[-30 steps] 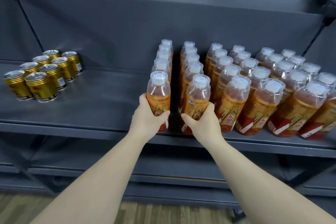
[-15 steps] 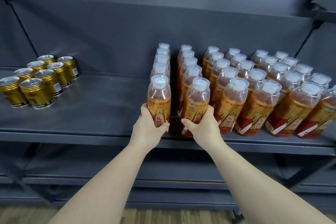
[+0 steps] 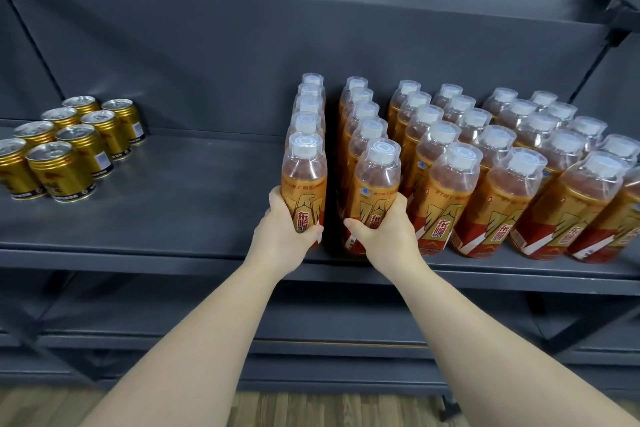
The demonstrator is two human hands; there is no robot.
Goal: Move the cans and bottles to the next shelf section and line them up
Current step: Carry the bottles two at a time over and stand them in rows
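A dark grey metal shelf (image 3: 194, 194) spans the frame, with a grey back panel (image 3: 242, 55) behind it and a wooden floor (image 3: 311, 407) at the bottom edge. A wide bare stretch of shelf lies between the cans (image 3: 69, 146) at the left and the bottles (image 3: 485, 163) at the centre and right. There are eight gold cans, in two files of four. The bottles make six files of five, the last cut by the right edge. The left grip (image 3: 284, 236) clasps the front bottle of the leftmost file (image 3: 304, 180) at the shelf's front lip. The right grip (image 3: 384, 236) clasps the front bottle of the second file (image 3: 375, 191) beside it.
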